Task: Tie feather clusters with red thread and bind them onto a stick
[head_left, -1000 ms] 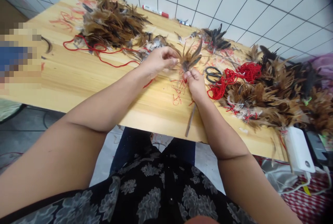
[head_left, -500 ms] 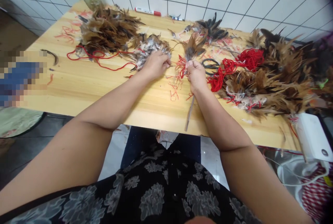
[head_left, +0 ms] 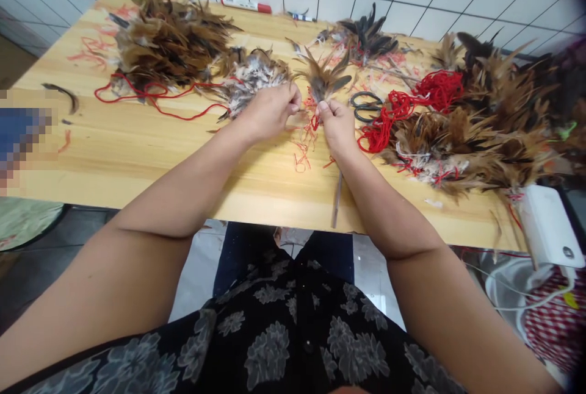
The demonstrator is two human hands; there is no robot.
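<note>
My right hand point(head_left: 337, 127) grips a thin stick point(head_left: 337, 199) with a tuft of brown feathers point(head_left: 323, 75) at its top, held upright over the wooden table point(head_left: 137, 144). A bit of red thread point(head_left: 315, 121) shows at the tuft's base, between my two hands. My left hand point(head_left: 270, 110) is closed in a pinch right beside the tuft, on something too small to name. A grey-white clump of feathers point(head_left: 249, 77) lies just behind my left hand.
Piles of brown feathers lie at the back left point(head_left: 169, 43) and along the right point(head_left: 485, 132). Black scissors point(head_left: 366, 106) and a tangle of red thread point(head_left: 407, 104) sit right of my hands. A red marker point(head_left: 246, 5) lies by the tiled wall. A white box point(head_left: 547, 226) is at the table's right corner.
My left hand drew back from the feather tips to the tuft's base and pinched shut there. The view shifted slightly, and the tuft stays in my right hand.
</note>
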